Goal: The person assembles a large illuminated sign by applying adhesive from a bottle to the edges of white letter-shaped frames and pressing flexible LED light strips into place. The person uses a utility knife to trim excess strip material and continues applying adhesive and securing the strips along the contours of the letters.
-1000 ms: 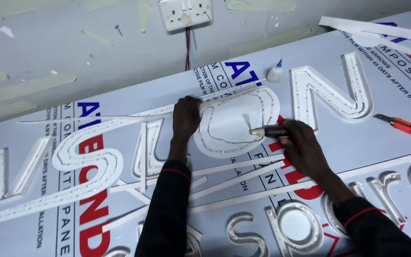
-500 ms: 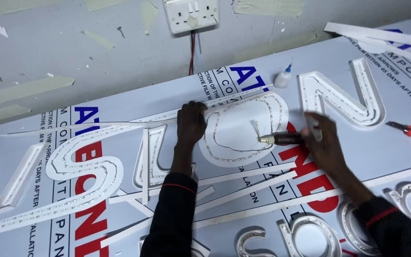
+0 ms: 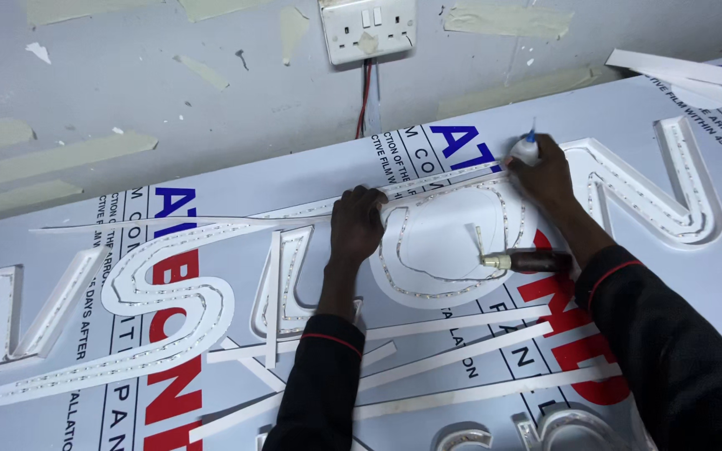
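While both dark sleeves reach up from the near edge, loose white strips (image 3: 461, 351) lie crossed over the printed panel (image 3: 236, 179) just below the arms. Beyond them a brown-handled tool (image 3: 521, 261) rests on the round letter (image 3: 449, 242), let go, its pale tip pointing left. The left hand (image 3: 356, 224) presses flat, fingers curled down, on that letter's left wall, holding nothing but steadying the rim. The right hand (image 3: 546, 171) is closed round a small glue bottle (image 3: 526, 150) at the letter's upper right edge, blue nozzle pointing up. By the look of it, the step in hand is fixing the light strip (image 3: 428, 288) that runs inside the round letter; the bottle would need tipping so the nozzle meets the wall, while the left hand keeps the rim from shifting. The tool and the thin wire loop inside the letter sit close to the work and could get caught. Farther off stand neighbouring letters (image 3: 645, 192), then the wall with its socket (image 3: 369, 29) and hanging wires (image 3: 366, 92).
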